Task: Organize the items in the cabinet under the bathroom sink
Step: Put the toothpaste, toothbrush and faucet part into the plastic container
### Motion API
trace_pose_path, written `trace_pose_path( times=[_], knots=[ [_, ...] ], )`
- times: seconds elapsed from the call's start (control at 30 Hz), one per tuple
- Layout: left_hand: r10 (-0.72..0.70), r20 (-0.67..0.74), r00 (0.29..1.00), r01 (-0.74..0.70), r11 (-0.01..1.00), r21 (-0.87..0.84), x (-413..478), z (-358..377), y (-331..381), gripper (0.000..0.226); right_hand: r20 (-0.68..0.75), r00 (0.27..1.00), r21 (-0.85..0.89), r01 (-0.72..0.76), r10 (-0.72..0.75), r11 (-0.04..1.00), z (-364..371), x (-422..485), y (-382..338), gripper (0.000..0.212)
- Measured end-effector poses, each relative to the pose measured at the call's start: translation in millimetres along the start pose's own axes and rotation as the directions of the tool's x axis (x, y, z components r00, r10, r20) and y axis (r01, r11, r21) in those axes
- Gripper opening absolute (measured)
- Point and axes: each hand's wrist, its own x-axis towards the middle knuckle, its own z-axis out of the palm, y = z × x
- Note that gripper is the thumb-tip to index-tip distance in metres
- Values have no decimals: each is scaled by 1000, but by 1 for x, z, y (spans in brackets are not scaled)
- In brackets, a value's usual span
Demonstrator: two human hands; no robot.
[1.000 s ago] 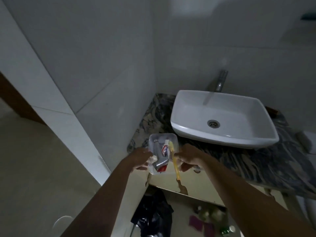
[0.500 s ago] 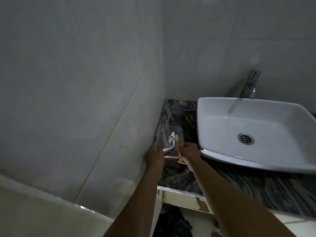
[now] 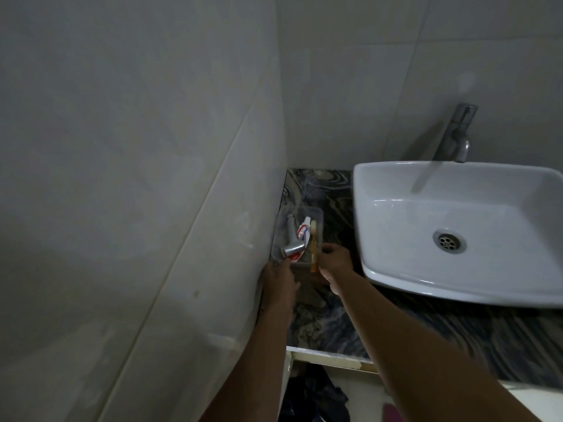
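Gripping clear tub (image 3: 316, 215) on countertop (image 3: 329, 327) | both arms outstretched | left hand (image 3: 278, 283), right hand (image 3: 335, 264): fingers curled on its near rim

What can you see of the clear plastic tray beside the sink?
The clear tray is small, shallow, see-through plastic with rounded corners. It lies on the dark marbled countertop against the tiled wall, left of the white sink. It holds a toothpaste tube, a yellow toothbrush overhanging its near edge, and a metal tap. The left hand and right hand hold its near end.
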Motion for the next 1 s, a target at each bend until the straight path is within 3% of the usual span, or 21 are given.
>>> trace_pose_path(
  times=[0.17, 0.27, 0.4, 0.53, 0.67, 0.77, 0.87, 1.0],
  knots=[
    [16, 93, 995, -21, 998, 51, -5, -3, 0, 19, -13, 1000, 55, 16, -16, 998, 1, 7, 2, 18],
    [34, 121, 992, -39, 999, 38, -2, -5, -1, 31, 10, 1000, 98, 23, -24, 995, 1, 9, 5, 15],
    [119, 162, 980, -134, 987, 88, 3, -2, 0, 28, 73, 993, 92, 84, -91, 992, 3, 10, 16, 40],
    [124, 169, 978, -134, 990, 45, 0, -4, 1, 35, 152, 980, 95, 111, -125, 989, -1, 7, 23, 46],
    [126, 198, 972, -144, 986, 79, -3, -7, 4, 26, 277, 941, 8, 202, -196, 979, -11, -5, 18, 47],
    [141, 226, 964, -175, 976, 134, -6, -11, -1, 18, 261, 925, -46, 298, -276, 954, -25, -24, 26, 40],
    [169, 275, 946, -251, 922, 295, -9, -17, -13, 22, 247, 923, -238, 353, -295, 905, -52, -48, 43, 23],
    [159, 383, 910, -331, 834, 441, -39, -10, -24, 16, 229, 906, -472, 424, -357, 773, -114, -80, 59, 22]
  ],
)
